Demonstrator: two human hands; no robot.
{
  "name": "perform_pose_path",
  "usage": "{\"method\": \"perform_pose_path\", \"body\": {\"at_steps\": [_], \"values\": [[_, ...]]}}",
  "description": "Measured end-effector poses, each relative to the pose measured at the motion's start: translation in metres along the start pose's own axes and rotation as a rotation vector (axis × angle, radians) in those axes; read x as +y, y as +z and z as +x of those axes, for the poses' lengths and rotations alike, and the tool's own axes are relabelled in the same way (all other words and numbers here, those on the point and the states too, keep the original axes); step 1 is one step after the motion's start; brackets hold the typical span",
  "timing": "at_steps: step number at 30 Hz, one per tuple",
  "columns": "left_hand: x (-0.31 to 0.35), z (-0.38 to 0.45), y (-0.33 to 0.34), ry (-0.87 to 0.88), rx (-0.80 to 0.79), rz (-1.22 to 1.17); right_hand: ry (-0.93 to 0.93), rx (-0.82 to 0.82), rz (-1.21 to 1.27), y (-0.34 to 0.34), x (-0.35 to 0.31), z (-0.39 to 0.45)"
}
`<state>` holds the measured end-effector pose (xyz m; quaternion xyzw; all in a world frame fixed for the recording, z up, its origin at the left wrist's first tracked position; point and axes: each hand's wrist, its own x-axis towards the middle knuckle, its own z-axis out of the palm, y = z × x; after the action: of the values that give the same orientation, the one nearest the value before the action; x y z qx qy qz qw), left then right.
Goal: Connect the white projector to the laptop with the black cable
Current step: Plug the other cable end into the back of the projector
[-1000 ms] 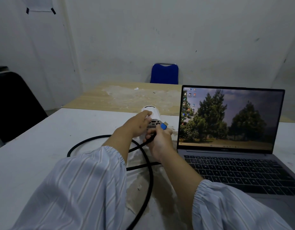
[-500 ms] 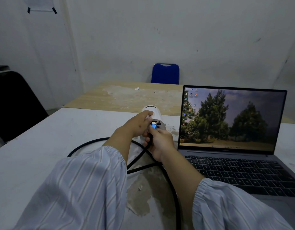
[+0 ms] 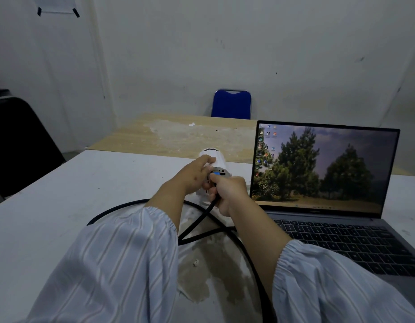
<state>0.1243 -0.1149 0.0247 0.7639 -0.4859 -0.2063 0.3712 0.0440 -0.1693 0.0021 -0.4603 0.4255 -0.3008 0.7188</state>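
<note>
I see my left hand [image 3: 194, 176] wrapped around the small white cylindrical projector [image 3: 214, 160] on the white desk [image 3: 61, 194]. Right hand [image 3: 229, 194], fingers pinching the blue plug of the thick black cable [image 3: 197, 220], presses it at the projector's rear (seating unclear), beside the open grey laptop [image 3: 330, 183].

The room I'm looking into is dim and flatly lit with a cool grey cast, no lamp in sight, and the brightest thing before me is the glowing screen of the grey open laptop [image 3: 325, 166], free of glare. Shadows are soft: a faint one lies under my forearms on the scuffed white tabletop [image 3: 50, 206], and the black folding chair [image 3: 17, 145] at far left sinks into near-featureless dark. The wide lens bows the table edges and stretches my pale striped fabric sleeves [image 3: 113, 271] at the bottom, where detail turns soft and slightly smeared.
</note>
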Motion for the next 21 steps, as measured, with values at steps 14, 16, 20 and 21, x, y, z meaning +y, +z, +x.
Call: {"method": "perform_pose_path", "body": {"at_steps": [14,16,20,21], "values": [[-0.008,0.003,0.003,0.031,0.038,0.013,-0.015,-0.013,-0.069,-0.004,-0.009,-0.006],[-0.009,0.004,0.004,0.031,0.040,0.008,-0.004,-0.014,-0.054,-0.004,-0.010,-0.008],[-0.012,0.006,0.005,0.031,0.039,-0.009,0.022,-0.002,0.001,-0.004,-0.013,-0.009],[-0.013,0.006,0.005,0.028,0.039,-0.008,0.030,0.001,0.018,-0.004,-0.014,-0.009]]}}
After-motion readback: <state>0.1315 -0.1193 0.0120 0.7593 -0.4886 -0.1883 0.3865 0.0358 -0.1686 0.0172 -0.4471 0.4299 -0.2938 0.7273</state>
